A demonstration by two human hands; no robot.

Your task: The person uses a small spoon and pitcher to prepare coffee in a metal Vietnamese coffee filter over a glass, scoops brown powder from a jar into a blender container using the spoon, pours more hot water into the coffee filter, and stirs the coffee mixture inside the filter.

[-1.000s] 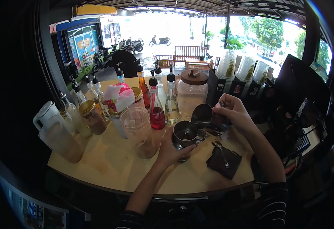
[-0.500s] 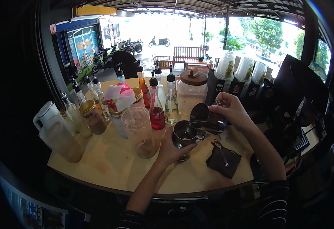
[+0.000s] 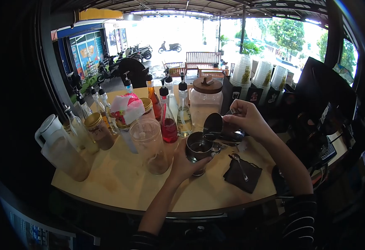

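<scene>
My left hand (image 3: 186, 164) is wrapped round a dark metal cup (image 3: 198, 152) standing on the wooden counter. In my right hand (image 3: 247, 118) is the handle of a shiny metal pitcher (image 3: 231, 136), tilted left with its wide mouth at the cup's rim. Any liquid passing between them is too dark to make out. A folded dark cloth (image 3: 252, 177) lies to the right of the cup, with a metal spoon (image 3: 240, 166) on it. Left of my left hand stands a tall clear plastic container (image 3: 151, 146).
Pump bottles, among them a red syrup bottle (image 3: 168, 125), stand behind the hands beside a wooden-lidded glass jar (image 3: 206, 104). A lidded pitcher (image 3: 63, 150) and gold-lidded jars (image 3: 100, 131) are at left. Stacked plastic cups (image 3: 242, 71) and a dark monitor (image 3: 330, 91) are at right.
The pitcher has tipped further, its mouth now lower over the cup's rim. My left hand keeps its hold on the cup. The whole view has shifted slightly.
</scene>
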